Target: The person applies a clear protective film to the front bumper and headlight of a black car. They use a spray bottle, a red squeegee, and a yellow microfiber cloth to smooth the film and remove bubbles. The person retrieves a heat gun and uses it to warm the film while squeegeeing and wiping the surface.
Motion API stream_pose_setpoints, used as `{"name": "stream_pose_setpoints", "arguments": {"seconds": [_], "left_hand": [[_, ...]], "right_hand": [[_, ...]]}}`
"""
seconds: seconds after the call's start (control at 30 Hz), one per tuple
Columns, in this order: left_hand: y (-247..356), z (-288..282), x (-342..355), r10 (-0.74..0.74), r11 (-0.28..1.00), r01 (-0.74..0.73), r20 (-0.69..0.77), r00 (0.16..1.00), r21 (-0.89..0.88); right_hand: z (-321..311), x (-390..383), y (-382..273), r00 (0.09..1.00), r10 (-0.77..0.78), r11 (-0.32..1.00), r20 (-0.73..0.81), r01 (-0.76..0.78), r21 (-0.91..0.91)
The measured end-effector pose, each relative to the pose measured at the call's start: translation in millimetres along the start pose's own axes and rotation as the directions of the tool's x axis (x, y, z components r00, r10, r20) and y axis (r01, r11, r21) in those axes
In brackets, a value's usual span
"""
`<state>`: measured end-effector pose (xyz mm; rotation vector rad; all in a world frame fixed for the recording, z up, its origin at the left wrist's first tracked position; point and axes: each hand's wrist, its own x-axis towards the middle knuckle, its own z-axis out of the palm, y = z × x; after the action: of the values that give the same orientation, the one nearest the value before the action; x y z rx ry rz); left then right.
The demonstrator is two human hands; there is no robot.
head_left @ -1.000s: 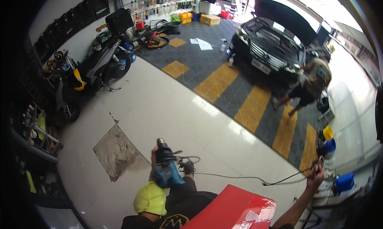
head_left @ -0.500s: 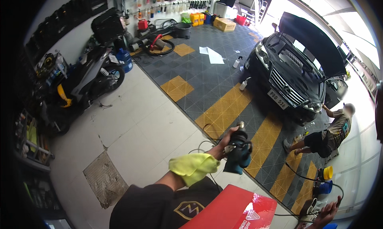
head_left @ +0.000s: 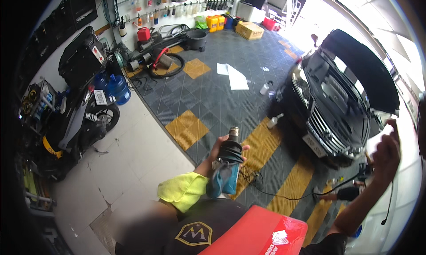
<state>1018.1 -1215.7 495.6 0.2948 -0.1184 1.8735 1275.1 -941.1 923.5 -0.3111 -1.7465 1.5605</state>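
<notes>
A teal and black heat gun (head_left: 228,179) with a metal nozzle is held upright in my left hand (head_left: 215,152), fingers wrapped round its barrel. Black cord coils sit around the gun near those fingers. Over my left forearm hangs a yellow-green cloth (head_left: 182,190). My right hand (head_left: 387,155) is raised at the far right, somewhat blurred, closed on the black power cord (head_left: 284,196). That cord runs in a low curve between the gun and the right hand, and its plug end (head_left: 384,221) dangles beneath. A red panel-like object (head_left: 259,230) lies against my front.
A black car (head_left: 328,108) with its hood raised stands at right; a person's leg (head_left: 348,193) shows beyond my right arm. Spray bottles (head_left: 274,121) and white sheets (head_left: 237,79) lie on the tiled floor. A motorcycle (head_left: 84,117) and blue water jugs (head_left: 117,88) stand left.
My right hand has risen from the lower right, drawing the cord up with it. The heat gun now appears farther left and more upright. The view has turned, and my arm now hides most of the co-worker.
</notes>
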Motion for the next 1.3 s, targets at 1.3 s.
{"name": "stream_pose_setpoints", "arguments": {"seconds": [1.3], "left_hand": [[1196, -88, -1, 0.782, 0.618, -0.574, -0.348, 0.516, 0.537]], "right_hand": [[966, 665, 848, -0.465, 0.289, 0.855, 0.837, -0.268, -0.445]]}}
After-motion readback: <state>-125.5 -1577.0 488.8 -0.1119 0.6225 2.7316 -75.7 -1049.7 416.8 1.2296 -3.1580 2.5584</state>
